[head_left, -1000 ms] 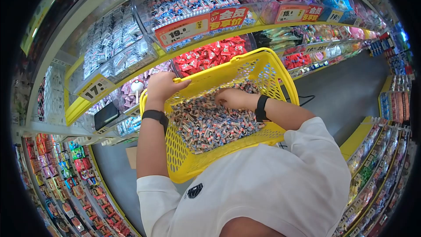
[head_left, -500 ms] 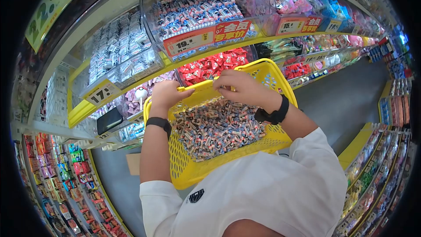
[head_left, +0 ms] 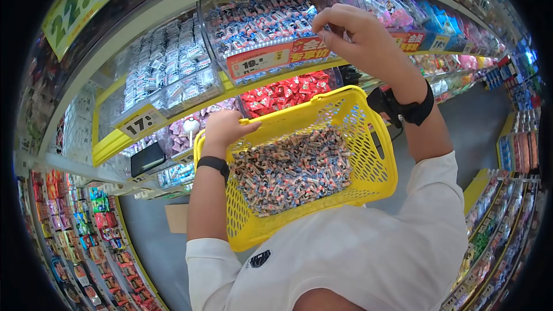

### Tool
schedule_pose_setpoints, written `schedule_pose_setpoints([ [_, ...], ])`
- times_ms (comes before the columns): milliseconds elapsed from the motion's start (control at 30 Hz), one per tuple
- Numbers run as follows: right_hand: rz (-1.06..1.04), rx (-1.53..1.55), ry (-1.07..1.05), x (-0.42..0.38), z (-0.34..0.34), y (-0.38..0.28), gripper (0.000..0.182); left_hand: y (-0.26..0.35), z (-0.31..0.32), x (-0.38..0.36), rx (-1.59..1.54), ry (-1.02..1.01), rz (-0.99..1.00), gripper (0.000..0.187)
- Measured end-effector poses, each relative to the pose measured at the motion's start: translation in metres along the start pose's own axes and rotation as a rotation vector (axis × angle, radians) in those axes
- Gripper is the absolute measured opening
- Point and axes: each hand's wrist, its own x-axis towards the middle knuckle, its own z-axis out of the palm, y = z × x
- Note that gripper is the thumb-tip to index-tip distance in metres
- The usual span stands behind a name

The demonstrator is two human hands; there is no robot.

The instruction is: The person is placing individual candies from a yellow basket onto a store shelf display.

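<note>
A yellow shopping basket (head_left: 368,164) hangs in front of me, tilted slightly, with a heap of small wrapped candies (head_left: 291,170) in it. My left hand (head_left: 224,129) is closed over the basket's far rim near its left corner. Raised above the basket, my right hand (head_left: 360,40) is at the front right edge of a clear bin (head_left: 210,23) of blue-and-white wrapped candies (head_left: 259,17). Its fingers are bent in a pinch; whatever they hold, if anything, is too small to make out.
Left of that bin stands another bin of white wrapped candies (head_left: 167,60). Red wrapped candies (head_left: 285,92) lie on the shelf below. A dark phone (head_left: 148,159) rests at the lower shelf's left. Snack shelves (head_left: 95,236) and a cardboard piece (head_left: 176,219) are at lower left.
My right hand has left the basket's far rim and moved up and right to the candy bin's edge. The left hand keeps its grip; the basket has shifted slightly in view.
</note>
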Motion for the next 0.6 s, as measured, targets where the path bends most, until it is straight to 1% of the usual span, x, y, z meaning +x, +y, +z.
schedule_pose_setpoints([
  [100,0.141,-0.076,-0.103,0.018,-0.006,0.010,0.013,-0.001,0.003,0.001,0.021,0.022,0.011,0.068],
  [133,0.203,-0.106,-0.137,0.027,-0.009,0.007,0.020,-0.001,0.003,0.000,0.024,0.022,0.010,0.068],
  [233,0.056,-0.322,-0.200,0.044,-0.004,0.038,0.021,-0.002,0.004,0.001,0.022,0.023,0.011,0.068],
  [333,0.213,-0.314,-0.389,0.066,-0.007,0.044,0.025,-0.001,0.003,0.001,0.027,0.009,0.005,0.067],
  [433,0.326,-0.413,-0.494,0.083,-0.004,0.044,0.025,-0.001,0.003,0.001,0.028,0.008,0.008,0.068],
  [467,0.350,-0.437,-0.555,0.089,-0.005,0.042,0.027,-0.001,0.002,0.001,0.028,0.012,0.011,0.068],
  [600,0.397,-0.520,-0.665,0.104,0.009,0.062,0.030,0.003,-0.005,0.000,-0.010,-0.045,-0.008,0.068],
])
